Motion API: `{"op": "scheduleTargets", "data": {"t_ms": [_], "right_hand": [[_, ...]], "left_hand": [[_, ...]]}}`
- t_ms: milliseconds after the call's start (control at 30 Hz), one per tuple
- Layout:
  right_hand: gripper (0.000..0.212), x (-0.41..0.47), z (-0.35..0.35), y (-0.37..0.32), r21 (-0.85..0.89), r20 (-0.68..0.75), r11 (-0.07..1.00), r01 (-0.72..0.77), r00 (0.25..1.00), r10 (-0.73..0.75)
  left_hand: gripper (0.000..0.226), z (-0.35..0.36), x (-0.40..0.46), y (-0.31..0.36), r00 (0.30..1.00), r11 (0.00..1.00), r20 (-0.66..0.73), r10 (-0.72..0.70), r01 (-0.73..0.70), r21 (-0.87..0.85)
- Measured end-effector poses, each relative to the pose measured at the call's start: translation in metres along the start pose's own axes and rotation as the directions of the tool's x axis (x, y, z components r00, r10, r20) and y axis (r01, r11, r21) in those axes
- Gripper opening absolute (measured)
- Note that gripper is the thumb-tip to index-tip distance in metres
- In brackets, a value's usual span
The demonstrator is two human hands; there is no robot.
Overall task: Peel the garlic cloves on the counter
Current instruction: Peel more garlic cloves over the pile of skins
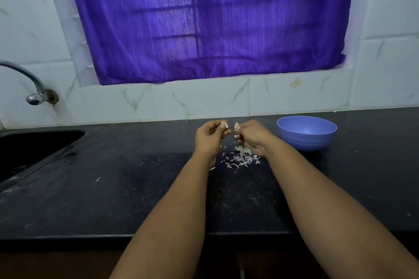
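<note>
With the left hand (212,132) pinching a small pale garlic clove (224,124) and the right hand (248,135) pinching a papery white skin scrap (236,125), the slick clove may slip onto the black stone surface (136,188).

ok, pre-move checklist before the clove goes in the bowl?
1. Left hand holds the clove: ok, pinched at the fingertips.
2. Right hand free to take it: not ok, it pinches a bit of peel.
3. Clove fully peeled: cannot tell, too small.
4. Bowl upright and unobstructed: ok, to the right of both hands on the counter.
5. Bowl contents: cannot tell, only part of the inside shows.
6. Peels kept out of the bowl: ok, piled on the counter below the hands.
</note>
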State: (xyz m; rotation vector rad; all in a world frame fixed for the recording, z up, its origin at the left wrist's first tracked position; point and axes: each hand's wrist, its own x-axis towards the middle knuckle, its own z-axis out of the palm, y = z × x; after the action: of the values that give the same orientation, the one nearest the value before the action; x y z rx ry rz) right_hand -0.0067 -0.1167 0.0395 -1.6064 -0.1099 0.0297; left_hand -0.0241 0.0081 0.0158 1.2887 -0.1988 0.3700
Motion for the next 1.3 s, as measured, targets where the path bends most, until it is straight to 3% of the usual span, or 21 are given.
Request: {"op": "scheduleTargets", "data": {"t_ms": [100, 200, 333, 400, 500, 567, 667, 800, 1067, 1300], "right_hand": [[0.019, 0.004, -0.011, 0.004, -0.216, -0.106, 0.976, 0.022, 0.993, -0.046], [0.005, 0.002, -0.020, 0.003, -0.475, -0.181, 0.879, 0.038, 0.974, -0.140], [0.013, -0.009, -0.020, -0.004, -0.771, -0.102, 0.634, 0.065, 0.970, -0.223], [0.012, -0.010, -0.020, -0.004, -0.741, -0.107, 0.663, 0.104, 0.957, -0.271], [0.010, -0.008, -0.016, -0.004, -0.486, -0.135, 0.841, 0.239, 0.930, -0.343], [0.006, -0.009, -0.012, -0.006, -0.376, -0.082, 0.865, 0.332, 0.918, -0.388], [0.010, -0.011, -0.007, -0.005, -0.438, -0.008, 0.801, 0.408, 0.889, -0.457], [0.009, -0.010, -0.006, -0.003, -0.521, -0.025, 0.732, 0.438, 0.850, -0.526], [0.012, -0.008, -0.003, -0.001, -0.540, 0.003, 0.711, 0.450, 0.846, -0.533], [0.011, -0.004, -0.005, 0.003, -0.463, -0.024, 0.788, 0.406, 0.883, -0.469]], "left_hand": [[0.010, -0.002, 0.002, 0.001, 1.000, 0.999, -0.014, -0.018, 0.017, -0.045], [0.013, -0.001, 0.000, -0.001, 0.999, 0.999, -0.004, -0.036, 0.035, -0.023], [0.015, -0.001, -0.002, -0.004, 0.999, 0.999, 0.022, -0.032, 0.031, 0.040], [0.016, -0.002, -0.002, -0.004, 0.999, 0.997, 0.031, -0.027, 0.025, 0.078], [0.016, 0.000, -0.002, -0.003, 0.999, 0.995, 0.026, -0.023, 0.020, 0.095], [0.018, 0.000, -0.002, -0.002, 1.000, 0.997, 0.014, -0.023, 0.022, 0.074], [0.017, 0.000, -0.004, 0.002, 1.000, 0.999, 0.007, -0.030, 0.029, 0.039], [0.015, 0.000, -0.005, 0.003, 1.000, 0.997, -0.011, -0.028, 0.029, 0.066], [0.016, 0.000, -0.007, 0.004, 0.999, 0.995, -0.036, -0.023, 0.027, 0.098], [0.010, 0.000, -0.009, 0.006, 0.998, 0.995, -0.043, -0.050, 0.053, 0.080]]}}
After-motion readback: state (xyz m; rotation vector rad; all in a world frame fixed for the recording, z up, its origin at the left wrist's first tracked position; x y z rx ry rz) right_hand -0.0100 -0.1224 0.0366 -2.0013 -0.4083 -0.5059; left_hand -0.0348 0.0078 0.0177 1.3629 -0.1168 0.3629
